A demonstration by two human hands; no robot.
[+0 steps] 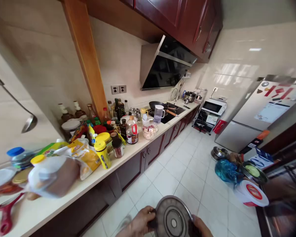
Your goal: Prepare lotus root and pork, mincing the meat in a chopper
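A round metal pot (174, 219) is held low at the bottom of the head view, over the tiled floor. Concentric rings and a pale centre spot mark its round face; the lower part is cut off by the frame. My left hand (141, 222) is closed on the dark handle at its left side. On the opposite side, my right hand (202, 226) is closed around the other edge, its grip partly hidden. Both hands are away from the counter.
A long counter (135, 152) runs along the left, crowded with bottles, jars and bags. Further along are a glass bowl of chopped food (150, 131), a pitcher (159, 114) and a wok (158, 105) on the stove. Bowls, a blue bag (227, 171) and a white bucket (251, 193) stand at right.
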